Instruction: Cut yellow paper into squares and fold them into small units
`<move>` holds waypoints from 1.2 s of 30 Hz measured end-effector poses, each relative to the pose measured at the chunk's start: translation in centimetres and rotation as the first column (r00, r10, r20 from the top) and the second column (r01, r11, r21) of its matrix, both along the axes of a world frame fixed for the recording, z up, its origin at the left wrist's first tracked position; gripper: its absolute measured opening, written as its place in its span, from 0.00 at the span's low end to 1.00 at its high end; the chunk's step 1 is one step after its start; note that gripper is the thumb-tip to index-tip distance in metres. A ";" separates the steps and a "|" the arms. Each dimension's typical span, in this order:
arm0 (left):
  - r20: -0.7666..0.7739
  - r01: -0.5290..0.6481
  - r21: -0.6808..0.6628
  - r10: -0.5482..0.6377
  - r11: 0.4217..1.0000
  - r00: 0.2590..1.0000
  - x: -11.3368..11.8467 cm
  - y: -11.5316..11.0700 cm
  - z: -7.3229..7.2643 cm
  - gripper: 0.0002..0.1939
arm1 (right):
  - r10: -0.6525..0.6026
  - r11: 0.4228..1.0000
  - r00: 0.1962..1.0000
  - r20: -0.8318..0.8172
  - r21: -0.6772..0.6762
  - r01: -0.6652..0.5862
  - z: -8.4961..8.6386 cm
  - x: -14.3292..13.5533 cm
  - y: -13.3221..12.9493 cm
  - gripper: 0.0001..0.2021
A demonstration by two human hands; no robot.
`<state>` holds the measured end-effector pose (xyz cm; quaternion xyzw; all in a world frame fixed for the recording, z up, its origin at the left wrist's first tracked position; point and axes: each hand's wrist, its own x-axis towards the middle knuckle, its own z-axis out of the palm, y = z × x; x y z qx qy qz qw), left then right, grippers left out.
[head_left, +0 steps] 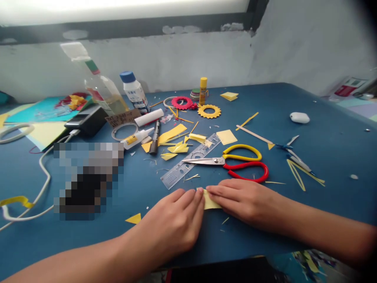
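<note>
A small piece of pale yellow paper [211, 201] lies on the blue table close to its front edge, partly covered by my fingers. My left hand [180, 218] is closed, its bent fingers pinching the paper's left end. From the other side, my right hand [240, 199] grips the paper's top and right part, fingers pressed together and pointing left. The fingertips of both hands almost meet at the upper edge. Just beyond them, scissors [216, 160] with one yellow and one red handle rest across a clear plastic ruler [172, 175].
Yellow scraps [178, 147], a black marker [154, 137] and a glue tube [138, 137] lie beyond my hands. A square paper [226, 137], a glue stick [203, 90] and a bottle [134, 92] are farther back. An ice-cream stick [255, 134] and a white case [299, 117] lie right.
</note>
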<state>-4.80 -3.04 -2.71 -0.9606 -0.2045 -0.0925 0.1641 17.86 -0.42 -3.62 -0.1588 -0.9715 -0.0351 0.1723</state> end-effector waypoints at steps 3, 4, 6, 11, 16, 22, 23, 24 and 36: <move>0.038 -0.047 -0.020 0.048 0.999 0.998 0.0 -0.1 -0.1 0.15 | 0.002 1.000 1.000 0.013 0.000 -0.002 0.1 0.1 -0.1 0.14; 0.050 -0.063 -0.023 0.064 0.998 0.997 0.0 -0.2 -0.1 0.15 | 0.006 1.000 1.000 0.013 -0.005 -0.006 0.1 0.2 -0.1 0.14; 0.059 -0.095 -0.036 0.097 0.995 0.994 0.0 -0.4 -0.1 0.15 | 0.011 1.000 1.000 0.016 -0.023 -0.010 0.2 0.2 0.0 0.15; 0.067 -0.122 -0.090 0.129 0.988 0.989 -0.1 -0.6 -0.2 0.15 | 0.024 0.997 0.996 0.082 -0.073 -0.018 0.3 0.1 0.3 0.15; 0.062 -0.111 -0.097 0.117 0.989 0.991 -0.2 -0.5 -0.4 0.14 | 0.026 0.997 0.993 0.116 -0.074 -0.018 0.3 0.0 0.5 0.15; 0.038 -0.136 -0.101 0.140 0.986 0.989 -0.1 -0.5 -0.6 0.15 | 0.039 0.999 0.992 0.122 -0.040 -0.035 0.1 0.1 0.4 0.16; 0.036 -0.141 -0.101 0.146 0.985 0.989 -0.1 -0.5 -0.6 0.15 | 0.047 0.998 0.992 0.121 -0.039 -0.042 0.1 0.1 0.4 0.15; 0.037 -0.144 -0.099 0.148 0.985 0.988 -0.2 -0.5 -0.6 0.15 | 0.053 0.998 0.992 0.117 -0.041 -0.049 0.1 0.2 0.4 0.15; 0.023 -0.124 -0.132 0.128 0.983 0.992 -0.3 0.0 -0.3 0.13 | 0.081 0.993 0.995 0.060 -0.088 -0.075 0.0 0.3 1.0 0.14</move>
